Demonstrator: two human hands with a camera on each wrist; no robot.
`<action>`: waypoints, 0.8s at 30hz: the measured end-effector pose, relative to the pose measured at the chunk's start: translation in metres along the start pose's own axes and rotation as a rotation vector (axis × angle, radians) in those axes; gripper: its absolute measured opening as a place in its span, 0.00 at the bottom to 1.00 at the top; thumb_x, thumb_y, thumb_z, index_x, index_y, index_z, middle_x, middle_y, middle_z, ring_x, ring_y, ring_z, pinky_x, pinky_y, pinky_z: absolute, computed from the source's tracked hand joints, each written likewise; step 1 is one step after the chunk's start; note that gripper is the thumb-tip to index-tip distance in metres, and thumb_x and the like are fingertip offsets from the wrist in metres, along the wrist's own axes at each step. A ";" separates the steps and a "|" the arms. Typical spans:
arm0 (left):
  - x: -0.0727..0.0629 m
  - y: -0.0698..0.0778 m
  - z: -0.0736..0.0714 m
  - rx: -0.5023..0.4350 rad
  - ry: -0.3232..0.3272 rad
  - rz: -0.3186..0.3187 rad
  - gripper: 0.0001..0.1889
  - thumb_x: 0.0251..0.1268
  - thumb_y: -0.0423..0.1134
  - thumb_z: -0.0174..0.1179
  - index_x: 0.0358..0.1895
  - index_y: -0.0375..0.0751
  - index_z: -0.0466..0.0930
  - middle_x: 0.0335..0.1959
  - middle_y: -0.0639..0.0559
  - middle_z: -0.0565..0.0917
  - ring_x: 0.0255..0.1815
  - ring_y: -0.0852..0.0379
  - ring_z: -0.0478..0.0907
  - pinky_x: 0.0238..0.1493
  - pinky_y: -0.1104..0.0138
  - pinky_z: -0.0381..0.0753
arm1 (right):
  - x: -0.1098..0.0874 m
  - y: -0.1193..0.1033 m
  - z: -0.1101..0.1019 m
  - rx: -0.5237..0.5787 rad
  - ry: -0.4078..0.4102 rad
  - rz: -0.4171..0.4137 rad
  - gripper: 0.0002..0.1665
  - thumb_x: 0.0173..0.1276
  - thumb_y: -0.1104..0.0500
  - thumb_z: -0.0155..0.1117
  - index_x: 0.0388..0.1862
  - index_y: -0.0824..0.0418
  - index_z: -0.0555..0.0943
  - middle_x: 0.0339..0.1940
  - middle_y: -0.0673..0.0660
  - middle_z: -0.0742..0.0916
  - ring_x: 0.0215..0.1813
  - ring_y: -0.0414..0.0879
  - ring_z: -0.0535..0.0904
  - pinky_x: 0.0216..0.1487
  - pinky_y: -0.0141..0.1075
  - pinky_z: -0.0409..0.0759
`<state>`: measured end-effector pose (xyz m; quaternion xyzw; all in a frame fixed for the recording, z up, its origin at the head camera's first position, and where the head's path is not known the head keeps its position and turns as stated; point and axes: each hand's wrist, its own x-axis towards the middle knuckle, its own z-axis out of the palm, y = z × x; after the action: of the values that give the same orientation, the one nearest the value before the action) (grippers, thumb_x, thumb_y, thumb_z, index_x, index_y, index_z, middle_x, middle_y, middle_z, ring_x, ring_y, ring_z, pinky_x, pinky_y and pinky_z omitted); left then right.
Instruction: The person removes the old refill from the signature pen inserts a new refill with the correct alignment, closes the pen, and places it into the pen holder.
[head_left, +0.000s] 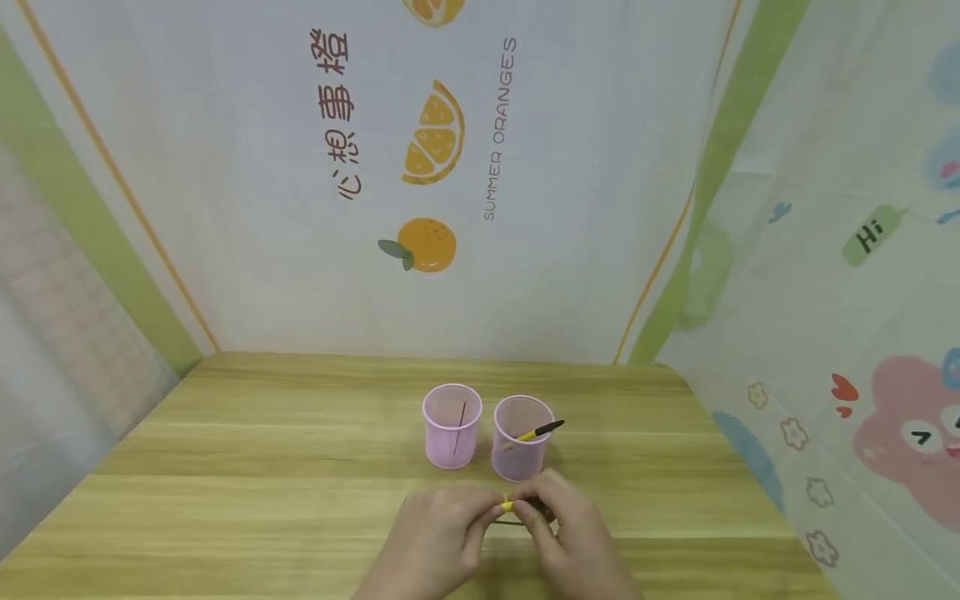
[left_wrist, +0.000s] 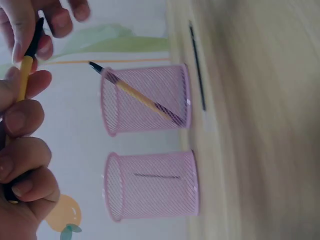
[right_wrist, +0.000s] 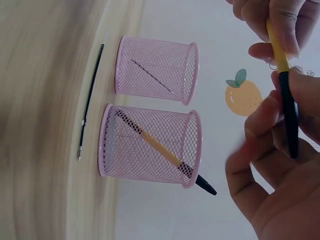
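Both hands meet on a yellow pen with black ends (right_wrist: 278,52), held above the table in front of two cups. My left hand (head_left: 441,527) grips the yellow barrel, its fingers wrapped along it in the left wrist view. At the other end, my right hand (head_left: 567,529) pinches the pen around its black section (right_wrist: 288,112) between thumb and fingers. Below the hands a thin black pen refill (right_wrist: 91,100) lies on the table. My fingers cover much of the pen in the head view.
Two pink mesh cups stand just beyond the hands. The left cup (head_left: 451,446) holds a thin dark rod (right_wrist: 152,76); the right cup (head_left: 517,462) holds another yellow and black pen (head_left: 540,431), leaning over its rim. A printed curtain (head_left: 262,208) hangs behind the wooden table (head_left: 262,467).
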<state>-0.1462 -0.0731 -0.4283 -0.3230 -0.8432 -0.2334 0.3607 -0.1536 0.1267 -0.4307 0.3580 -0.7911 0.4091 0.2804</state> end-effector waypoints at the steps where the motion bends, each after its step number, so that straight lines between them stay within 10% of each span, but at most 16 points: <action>1: -0.001 -0.001 0.001 0.012 0.009 0.016 0.10 0.63 0.39 0.73 0.29 0.55 0.81 0.18 0.69 0.73 0.20 0.76 0.60 0.22 0.83 0.58 | 0.000 0.001 0.001 0.009 0.003 -0.013 0.16 0.66 0.71 0.73 0.42 0.51 0.84 0.37 0.43 0.84 0.37 0.31 0.77 0.37 0.23 0.77; 11: -0.005 -0.011 0.006 0.073 0.042 0.092 0.05 0.63 0.38 0.73 0.35 0.51 0.85 0.24 0.68 0.84 0.19 0.73 0.70 0.23 0.81 0.68 | -0.003 0.000 -0.002 -0.160 -0.036 0.063 0.20 0.66 0.56 0.80 0.54 0.47 0.84 0.46 0.38 0.84 0.29 0.26 0.65 0.30 0.17 0.66; 24: -0.008 -0.014 0.003 0.060 0.028 0.077 0.05 0.64 0.37 0.72 0.38 0.51 0.85 0.28 0.68 0.87 0.24 0.72 0.79 0.27 0.77 0.77 | -0.003 0.001 0.000 -0.170 -0.025 0.299 0.10 0.76 0.60 0.69 0.37 0.43 0.85 0.32 0.34 0.82 0.32 0.27 0.71 0.33 0.28 0.74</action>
<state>-0.1531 -0.0840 -0.4387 -0.3412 -0.8315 -0.1985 0.3908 -0.1520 0.1279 -0.4337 0.2165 -0.8707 0.3733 0.2360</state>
